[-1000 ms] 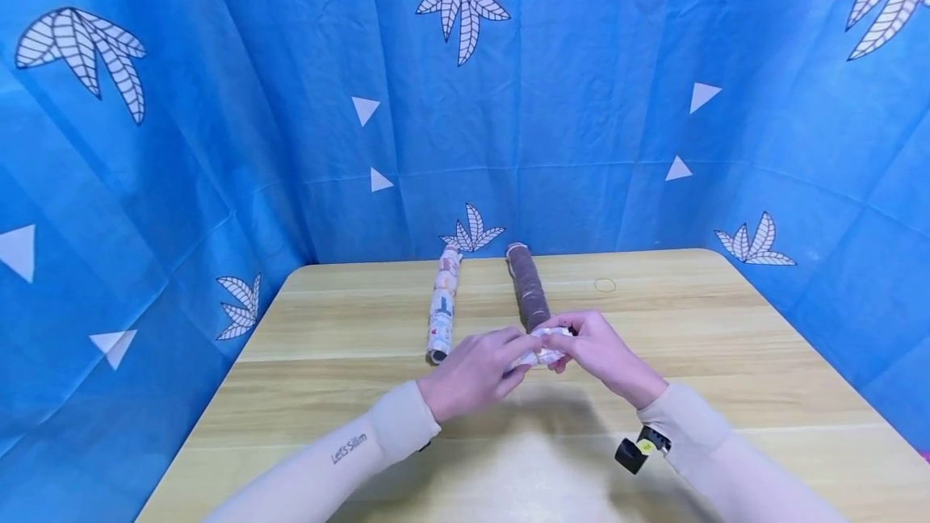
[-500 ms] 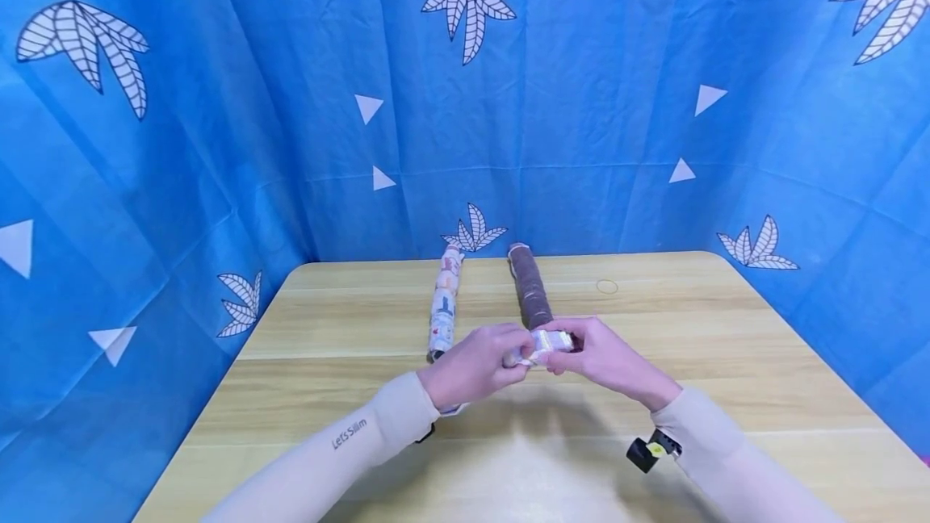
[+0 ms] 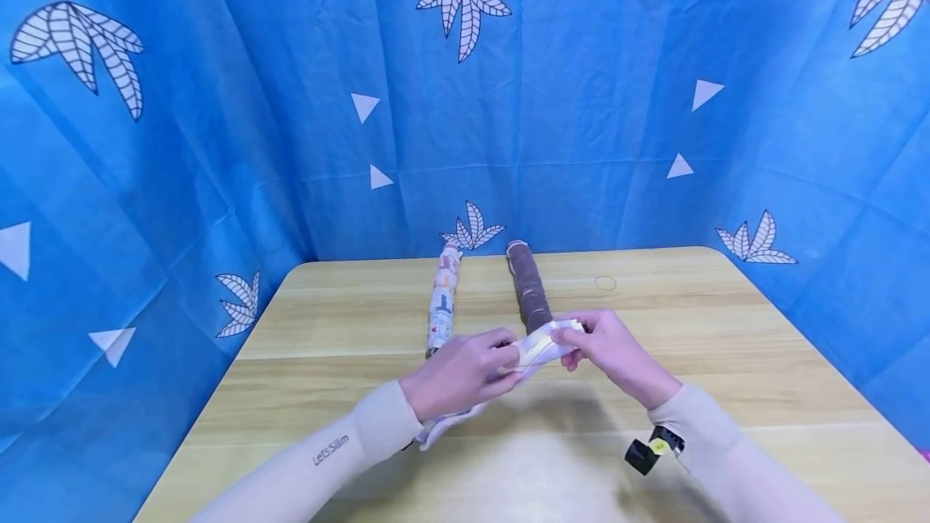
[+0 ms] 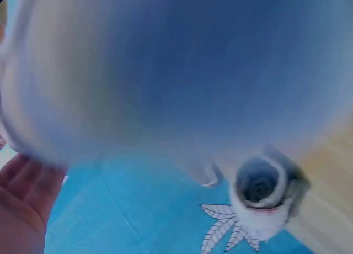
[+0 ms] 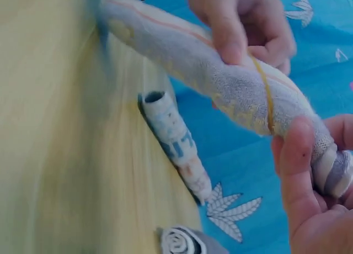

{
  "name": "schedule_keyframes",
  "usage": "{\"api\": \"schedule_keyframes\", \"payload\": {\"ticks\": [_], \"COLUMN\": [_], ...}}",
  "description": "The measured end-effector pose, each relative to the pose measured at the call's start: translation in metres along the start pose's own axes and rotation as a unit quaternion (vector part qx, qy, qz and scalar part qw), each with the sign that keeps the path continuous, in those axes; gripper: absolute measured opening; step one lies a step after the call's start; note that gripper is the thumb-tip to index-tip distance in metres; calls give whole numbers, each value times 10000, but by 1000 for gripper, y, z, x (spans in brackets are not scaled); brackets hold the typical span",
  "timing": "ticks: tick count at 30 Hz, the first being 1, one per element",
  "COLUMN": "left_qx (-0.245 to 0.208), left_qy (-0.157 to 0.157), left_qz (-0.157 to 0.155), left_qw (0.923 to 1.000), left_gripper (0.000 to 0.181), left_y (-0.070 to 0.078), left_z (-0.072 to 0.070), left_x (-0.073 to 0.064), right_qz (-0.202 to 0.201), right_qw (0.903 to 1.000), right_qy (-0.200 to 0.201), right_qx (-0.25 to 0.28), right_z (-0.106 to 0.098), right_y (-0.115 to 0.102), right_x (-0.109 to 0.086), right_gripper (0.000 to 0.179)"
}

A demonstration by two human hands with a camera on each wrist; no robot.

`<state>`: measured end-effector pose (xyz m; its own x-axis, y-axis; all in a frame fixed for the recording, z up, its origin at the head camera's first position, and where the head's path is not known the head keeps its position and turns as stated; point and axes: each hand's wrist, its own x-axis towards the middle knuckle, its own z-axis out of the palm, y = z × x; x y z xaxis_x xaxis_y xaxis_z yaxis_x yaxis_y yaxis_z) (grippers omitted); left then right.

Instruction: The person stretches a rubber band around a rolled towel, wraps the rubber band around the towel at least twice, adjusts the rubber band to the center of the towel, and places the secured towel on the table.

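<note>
A rolled towel (image 5: 209, 77), white and pale grey with a thin orange line, is held off the table between both hands. My right hand (image 3: 613, 353) grips one end, thumb on top, where the roll looks twisted. Farther along, my left hand (image 3: 465, 374) pinches it with thumb and fingers; in the right wrist view the left thumb presses on its surface. A yellow rubber band (image 5: 267, 94) circles the roll between the hands. The far end hangs below the left wrist. In the left wrist view, the close, blurred towel covers most of the frame.
On the wooden table (image 3: 697, 329) lie a patterned white towel roll (image 3: 443, 297) and a brown towel roll (image 3: 529, 285), the latter just beyond the hands. A loose rubber band (image 3: 605, 283) lies at the back right. A blue curtain (image 3: 567, 103) stands behind.
My left hand has moved left and slightly down along the towel, away from the right hand. More of the towel shows between the hands, and its far end has appeared under the left wrist.
</note>
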<state>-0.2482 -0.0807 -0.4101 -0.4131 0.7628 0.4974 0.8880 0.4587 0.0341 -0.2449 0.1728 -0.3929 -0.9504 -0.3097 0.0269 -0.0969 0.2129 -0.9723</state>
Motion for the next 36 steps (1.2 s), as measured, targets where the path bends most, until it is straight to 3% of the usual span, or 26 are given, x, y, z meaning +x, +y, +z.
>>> {"api": "schedule_keyframes", "payload": {"ticks": [5, 8, 10, 13, 17, 18, 20, 21, 22, 23, 27, 29, 32, 36], "left_qx": [-64, -513, -1002, -1988, -3288, -3490, -3787, -3826, -3749, -3554, -1924, -1010, -322, -44], "left_qy": [28, -144, -271, -485, -740, -766, -732, -669, -594, -498, -40, 265, 542, 524], "left_qz": [-590, -843, -1045, -1544, -2238, -2323, -2401, -2404, -2399, -2346, -1684, -1272, -940, -873], "left_qw": [9982, 9950, 9891, 9666, 9145, 9046, 8908, 8896, 8935, 9034, 9667, 9864, 9936, 9948], "left_gripper": [19, 20, 19, 14, 12, 13, 15, 17, 20, 23, 36, 39, 40, 40], "left_y": [0, 0, 0, -4, -11, -12, -13, -12, -11, -9, 1, 4, 8, 9], "left_z": [3, 5, 5, 3, -1, -1, -2, -2, -2, -1, 5, 8, 11, 10], "left_x": [-5, -4, -2, 2, 4, 5, 5, 5, 5, 5, 7, 8, 9, 12], "right_qz": [423, 266, -104, -828, -1637, -1765, -1868, -1851, -1783, -1689, -1257, -1118, -1004, -923], "right_qw": [9969, 9987, 9985, 9901, 9697, 9653, 9611, 9613, 9632, 9661, 9770, 9794, 9812, 9829], "right_qy": [-45, -325, -484, -513, -467, -453, -377, -303, -227, -147, 238, 392, 560, 705], "right_qx": [668, 274, -223, -1010, -1753, -1868, -1999, -2016, -1996, -1949, -1705, -1638, -1551, -1429], "right_z": [-2, -1, 0, -1, -4, -5, -5, -5, -4, -3, 0, 2, 5, 8], "right_y": [1, 0, -2, -5, -9, -10, -10, -10, -11, -11, -13, -13, -12, -10], "right_x": [0, 0, -1, -2, -3, -3, -2, -2, -2, -1, 0, 1, 4, 5], "right_gripper": [38, 40, 40, 42, 43, 41, 33, 30, 27, 25, 21, 19, 17, 16]}}
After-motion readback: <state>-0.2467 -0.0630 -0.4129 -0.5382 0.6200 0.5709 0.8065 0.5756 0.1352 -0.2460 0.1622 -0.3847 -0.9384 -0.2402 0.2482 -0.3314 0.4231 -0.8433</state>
